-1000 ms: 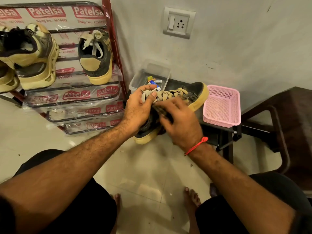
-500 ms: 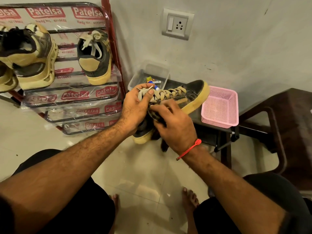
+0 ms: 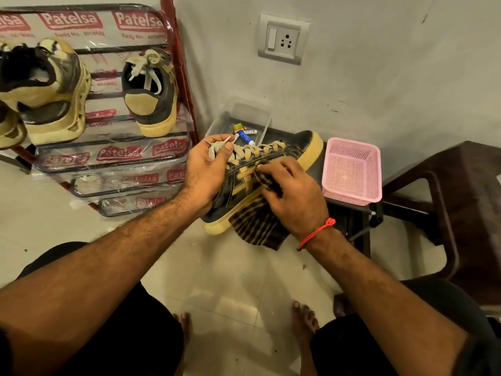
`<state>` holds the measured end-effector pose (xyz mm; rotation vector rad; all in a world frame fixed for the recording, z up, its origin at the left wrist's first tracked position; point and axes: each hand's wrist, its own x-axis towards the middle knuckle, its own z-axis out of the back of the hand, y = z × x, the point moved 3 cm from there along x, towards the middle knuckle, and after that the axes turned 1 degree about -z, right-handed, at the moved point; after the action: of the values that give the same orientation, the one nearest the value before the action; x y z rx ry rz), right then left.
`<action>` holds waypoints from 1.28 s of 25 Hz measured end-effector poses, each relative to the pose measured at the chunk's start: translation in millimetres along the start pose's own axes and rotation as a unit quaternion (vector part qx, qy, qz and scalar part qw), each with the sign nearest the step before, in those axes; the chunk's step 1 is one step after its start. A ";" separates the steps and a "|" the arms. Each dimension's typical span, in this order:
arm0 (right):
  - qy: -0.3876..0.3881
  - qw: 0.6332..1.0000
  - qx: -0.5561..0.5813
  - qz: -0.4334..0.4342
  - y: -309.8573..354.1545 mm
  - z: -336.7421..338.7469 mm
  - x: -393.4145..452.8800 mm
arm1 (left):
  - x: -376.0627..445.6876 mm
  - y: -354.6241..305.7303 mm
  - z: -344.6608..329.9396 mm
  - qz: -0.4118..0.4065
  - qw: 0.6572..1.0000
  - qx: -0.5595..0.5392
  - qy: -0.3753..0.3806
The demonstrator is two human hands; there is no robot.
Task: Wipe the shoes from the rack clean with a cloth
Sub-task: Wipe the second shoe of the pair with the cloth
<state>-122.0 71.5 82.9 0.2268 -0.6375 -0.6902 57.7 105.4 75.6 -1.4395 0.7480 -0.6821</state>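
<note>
My left hand grips a dark sneaker with a yellow sole by its laces and tongue, holding it in the air on its side, toe pointing away to the right. A dark striped cloth is pressed against the shoe's side by my right hand, and its loose end hangs below the sole. The shoe rack, wrapped in printed plastic, stands at the left with the matching sneaker and a bulky tan and black shoe on its upper shelf.
A pink mesh basket and a clear plastic box with small tubes sit on a low dark stand behind the shoe. A brown plastic chair is at the right. A wall socket is above. My bare feet rest on the tiled floor.
The shoe has been tilted so its side faces up more. My right hand has slid the cloth toward the toe, and more of the cloth now hangs out below.
</note>
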 end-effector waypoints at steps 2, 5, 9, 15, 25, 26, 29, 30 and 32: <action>-0.042 0.997 -0.020 -0.055 -26.9 17.4 14.9 | 0.3 0.8 -0.6 0.042 0.998 -0.041 0.001; -0.072 0.992 -0.003 -0.105 -44.0 26.6 19.2 | 0.5 4.4 -2.9 0.077 0.995 -0.063 -0.004; 0.018 0.999 -0.029 0.025 3.6 -3.8 -4.8 | 1.2 5.7 -2.4 0.112 0.990 -0.088 -0.016; -0.032 0.998 -0.017 -0.045 -17.8 14.6 10.2 | 0.5 3.2 -2.9 0.137 0.983 -0.118 -0.024; -0.070 0.982 0.157 -0.080 -25.2 -3.9 4.1 | -17.4 -17.0 -4.9 0.124 0.951 0.033 0.281; -0.067 0.979 0.168 -0.096 -27.2 -7.3 2.2 | -20.3 -17.6 -6.4 0.081 0.943 0.100 0.306; -0.077 0.964 0.210 -0.146 -34.0 -12.4 2.4 | -29.7 -8.4 -15.4 0.010 0.924 0.186 0.335; -0.082 0.956 0.233 -0.160 -35.8 -12.4 4.4 | -29.9 -5.5 -16.4 0.002 0.929 0.189 0.319; -0.075 0.942 0.274 -0.178 -35.0 -12.3 8.6 | -23.4 -3.7 -15.6 -0.021 0.946 0.184 0.265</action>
<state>-127.6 39.3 63.4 0.8287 -0.9425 -0.8699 31.2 114.3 80.5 -0.9328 0.9417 -1.2011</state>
